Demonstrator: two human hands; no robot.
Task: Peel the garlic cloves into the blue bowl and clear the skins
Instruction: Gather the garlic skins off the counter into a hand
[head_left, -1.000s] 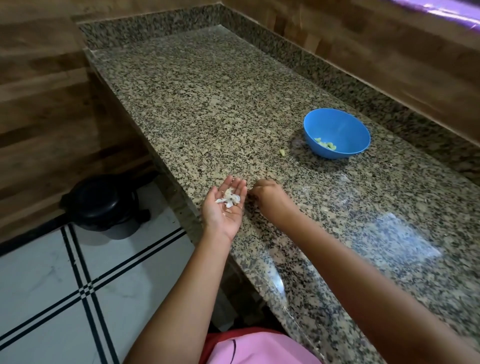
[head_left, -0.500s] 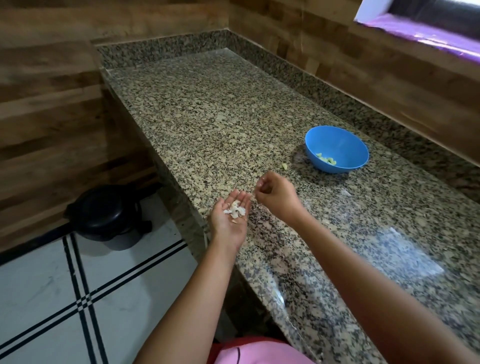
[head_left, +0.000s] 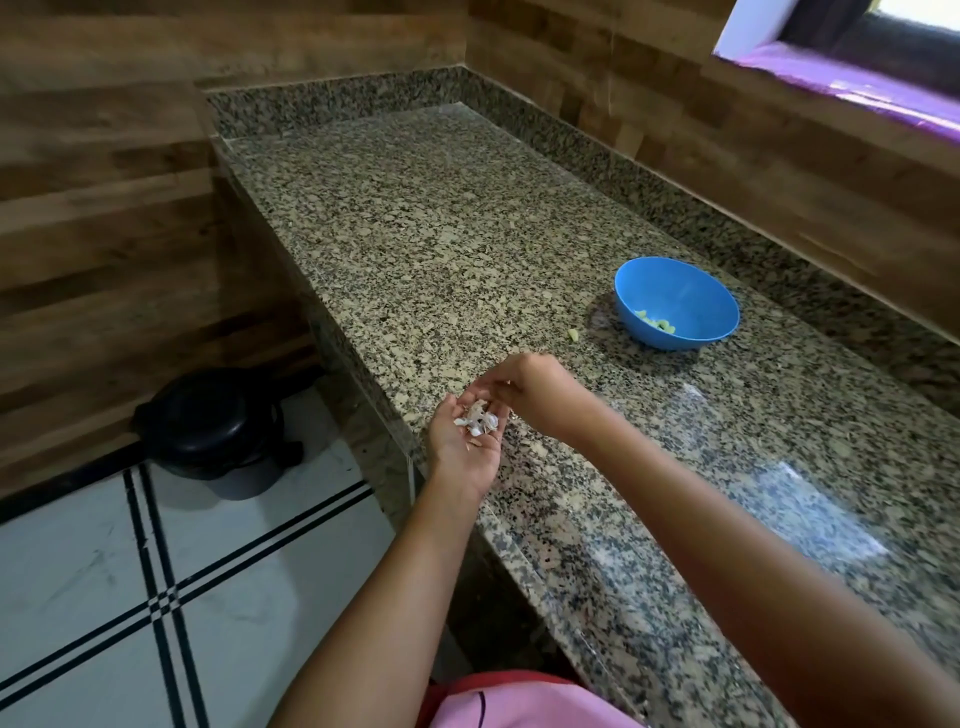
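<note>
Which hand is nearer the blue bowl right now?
Right. The right hand hovers over the counter, short of the blue bowl; the left hand, palm up holding garlic skins, sits farther away at the counter's edge.

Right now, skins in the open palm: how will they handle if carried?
The garlic skins look thin, curled and flaky, so probably very light and apt to blow or slide off the open left hand. Loose small pieces, not one clump: likely to scatter if tipped.

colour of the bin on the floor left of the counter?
The bin is black, seen best in the head view.
</note>
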